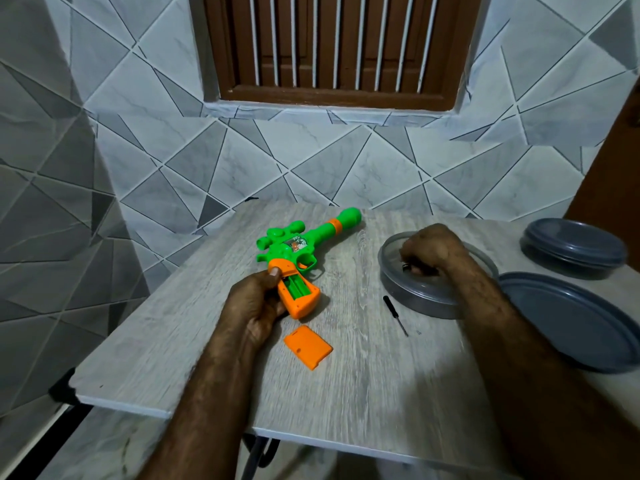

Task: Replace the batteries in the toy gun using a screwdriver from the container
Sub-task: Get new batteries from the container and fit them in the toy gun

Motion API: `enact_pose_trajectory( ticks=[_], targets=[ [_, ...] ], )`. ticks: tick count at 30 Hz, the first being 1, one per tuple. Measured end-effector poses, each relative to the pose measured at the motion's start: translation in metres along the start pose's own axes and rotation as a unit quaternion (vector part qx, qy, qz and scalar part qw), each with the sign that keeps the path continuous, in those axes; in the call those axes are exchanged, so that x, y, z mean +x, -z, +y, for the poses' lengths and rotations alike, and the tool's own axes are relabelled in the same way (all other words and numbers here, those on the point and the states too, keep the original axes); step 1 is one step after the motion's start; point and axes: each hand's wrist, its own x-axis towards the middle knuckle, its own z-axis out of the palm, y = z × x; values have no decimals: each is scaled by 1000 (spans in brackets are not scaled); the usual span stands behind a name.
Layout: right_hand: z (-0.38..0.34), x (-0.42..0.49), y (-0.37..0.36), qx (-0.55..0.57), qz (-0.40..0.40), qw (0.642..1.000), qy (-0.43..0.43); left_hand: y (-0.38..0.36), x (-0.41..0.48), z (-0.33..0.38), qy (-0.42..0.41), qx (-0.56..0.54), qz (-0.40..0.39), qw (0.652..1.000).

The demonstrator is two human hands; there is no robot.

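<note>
tabletop (346,393): right hand (433,247) in open container (415,304), left hand (256,303) grips toy gun (298,252)

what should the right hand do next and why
Probably the right hand should bring a battery from the container to the toy gun: its handle compartment looks open and empty, cover off, left hand steadying it, though what it grips is hidden.

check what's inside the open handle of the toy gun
The open bay in the toy gun handle shows only bare green channels, and no battery is visible. The left hand grips the handle, and its thumb hides the bay's upper end.
</note>
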Motion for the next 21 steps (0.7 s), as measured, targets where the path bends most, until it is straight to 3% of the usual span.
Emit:
enact_pose_trajectory(
  ticks=[2,4,9,12,16,21],
  targets=[
    [-2,-6,4,198,-17,980,17,0,2,-1,-1,2,1,1000],
    [-6,-15,5,321,-66,944,41,-1,3,-1,-2,1,0,1000],
    [-27,-42,-6,390,-167,901,88,-1,0,-1,-3,-8,0,1000],
    [-41,-59,-27,340,-202,913,104,-2,-2,-1,-5,-15,0,1000],
    [-57,-77,-58,173,-220,947,158,-3,-1,-1,-13,-6,6,1000],
    [-70,-85,-89,-12,-177,956,233,0,-2,-2,-19,11,-4,1000]
  ],
)
